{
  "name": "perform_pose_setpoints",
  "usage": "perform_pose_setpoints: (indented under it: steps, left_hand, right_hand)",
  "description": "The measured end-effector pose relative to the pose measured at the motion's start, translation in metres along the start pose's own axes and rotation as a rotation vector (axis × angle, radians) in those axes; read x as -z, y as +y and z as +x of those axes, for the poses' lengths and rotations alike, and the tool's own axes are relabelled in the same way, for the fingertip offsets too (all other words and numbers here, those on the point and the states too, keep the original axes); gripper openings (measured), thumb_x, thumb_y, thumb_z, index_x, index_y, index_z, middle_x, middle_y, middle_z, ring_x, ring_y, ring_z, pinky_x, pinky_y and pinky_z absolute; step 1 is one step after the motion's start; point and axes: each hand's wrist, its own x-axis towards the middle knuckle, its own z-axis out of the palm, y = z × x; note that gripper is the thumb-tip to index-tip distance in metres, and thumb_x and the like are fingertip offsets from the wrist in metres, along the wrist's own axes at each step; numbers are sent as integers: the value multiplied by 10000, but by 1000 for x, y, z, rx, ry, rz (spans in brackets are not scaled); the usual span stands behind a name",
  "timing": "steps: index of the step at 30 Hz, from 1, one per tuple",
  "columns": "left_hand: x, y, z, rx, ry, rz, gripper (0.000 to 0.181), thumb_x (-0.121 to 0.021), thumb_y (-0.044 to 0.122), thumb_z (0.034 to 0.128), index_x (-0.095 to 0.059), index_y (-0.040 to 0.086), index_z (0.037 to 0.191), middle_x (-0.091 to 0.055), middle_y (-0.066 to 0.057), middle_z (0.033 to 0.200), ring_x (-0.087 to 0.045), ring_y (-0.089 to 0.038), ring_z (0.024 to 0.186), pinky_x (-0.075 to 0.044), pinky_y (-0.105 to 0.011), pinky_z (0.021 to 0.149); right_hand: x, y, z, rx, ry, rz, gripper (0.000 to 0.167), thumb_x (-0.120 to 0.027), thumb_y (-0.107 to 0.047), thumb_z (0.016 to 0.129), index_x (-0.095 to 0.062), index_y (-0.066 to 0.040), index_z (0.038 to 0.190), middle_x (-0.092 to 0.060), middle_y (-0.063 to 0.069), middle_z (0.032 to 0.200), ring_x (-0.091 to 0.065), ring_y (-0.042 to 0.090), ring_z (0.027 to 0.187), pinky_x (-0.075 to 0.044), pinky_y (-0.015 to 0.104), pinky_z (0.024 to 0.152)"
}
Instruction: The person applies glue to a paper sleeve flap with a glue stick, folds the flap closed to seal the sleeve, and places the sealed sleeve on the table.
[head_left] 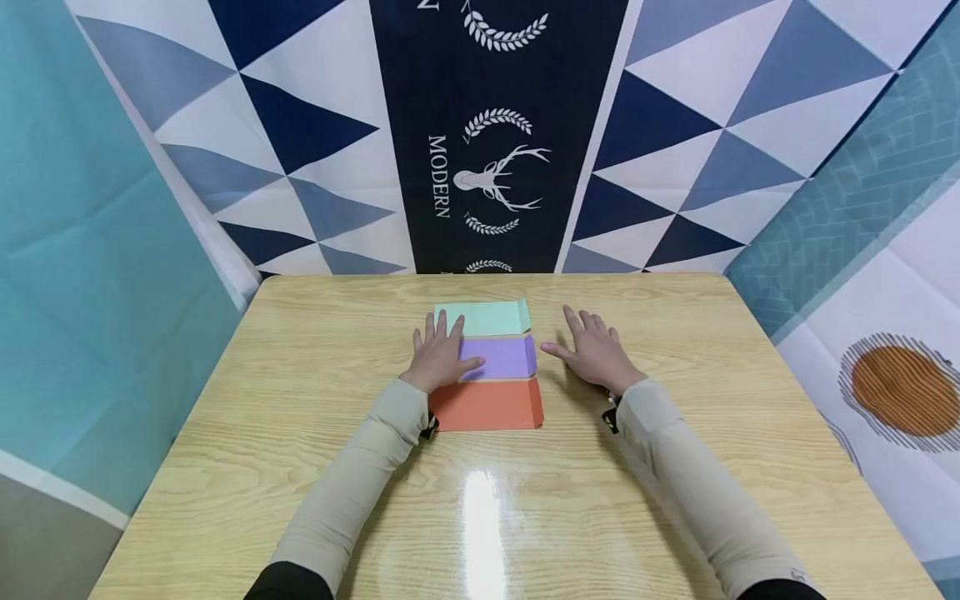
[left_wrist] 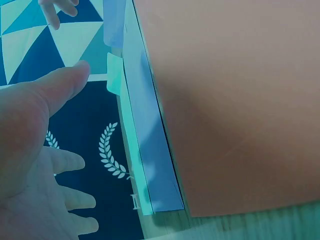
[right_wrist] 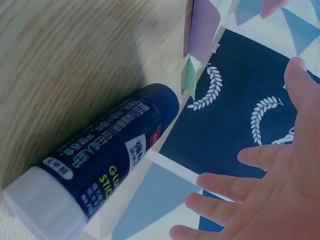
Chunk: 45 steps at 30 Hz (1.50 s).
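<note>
Three coloured paper pieces lie in a row on the wooden table: mint green farthest, purple in the middle, orange-red nearest. Each has a narrow flap bent up at its right end. Over their left part is my left hand, fingers spread and straight, hiding some of the paper; contact cannot be made out. My right hand is spread to the right of the pieces and holds nothing. Below it in the right wrist view, a dark blue glue stick with a white end lies on its side; the head view hides it.
The wooden table extends around the papers. At its far edge hangs a patterned cloth with triangles and a deer print. Other fabric panels hang at the left and right sides.
</note>
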Motion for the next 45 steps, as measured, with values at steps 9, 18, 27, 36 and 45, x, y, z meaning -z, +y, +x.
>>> perform_pose_setpoints:
  steps: [9,18,27,36,45]
  left_hand:
    - [0,-1,-4,-35,-25,-23,885,-595,551,909,-199,102,1560,-58,-217,1628,12,-415,1507,-102,-633,1178]
    - [-4,-4,-7,-54,-51,-14,877,-596,542,914,-201,95,1558,-95,-213,1625,-84,-424,1499,-171,-613,1173]
    - [-5,-6,-11,-110,-32,-14,832,-621,501,914,-263,88,1542,-169,-214,1606,-171,-393,1482,-225,-615,1153]
    - [-10,-6,-15,-149,-7,-14,806,-638,495,903,-325,77,1517,-168,-202,1606,-188,-382,1474,-245,-591,1151]
    - [-9,-2,-21,-176,-12,-9,817,-673,477,882,-341,73,1509,-269,-197,1565,-257,-373,1442,-275,-549,1147]
  right_hand:
    - [0,5,-5,-15,-29,0,929,-408,-673,938,-111,-54,1564,-237,308,1550,-209,502,1430,-179,691,1120]
    - [1,10,-5,-27,-60,-7,916,-419,-645,950,-114,-32,1559,-279,332,1523,-260,516,1403,-222,685,1106]
    - [1,16,-7,-35,-65,-10,904,-433,-610,963,-141,21,1541,-316,355,1492,-323,526,1366,-274,648,1102]
    - [-1,20,-12,-37,-94,-70,785,-460,-469,1003,-206,75,1509,-368,379,1446,-372,544,1320,-346,631,1059]
    - [0,25,-17,-33,-122,-86,709,-488,-424,1001,-340,107,1447,-448,379,1378,-435,532,1272,-380,615,1037]
